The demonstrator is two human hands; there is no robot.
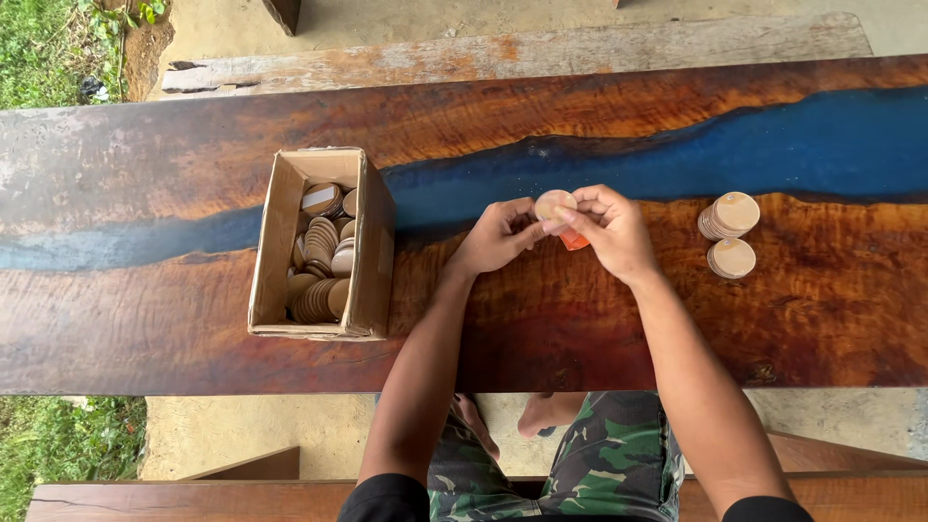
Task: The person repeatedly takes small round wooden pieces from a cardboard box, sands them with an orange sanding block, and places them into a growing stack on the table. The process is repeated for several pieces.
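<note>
A small round wooden disc is held between both hands above the middle of the worktop, just in front of its blue resin strip. The left hand is closed narrowly on the disc's near edge by thumb and fingertips; the right hand is pinched on its other edge and also grips an orange piece, perhaps sandpaper, though too little of it is shown to be sure. The disc is judged to be light, thin and stiff, with a smooth face that could slip, so it is best taken by the rim between thumb and forefinger. One open cardboard box is set to the left, well apart from the hands, and is filled with many more discs, too crowded to be counted. Two short stacks of discs are placed to the right, near each other. One disc is in hand.
</note>
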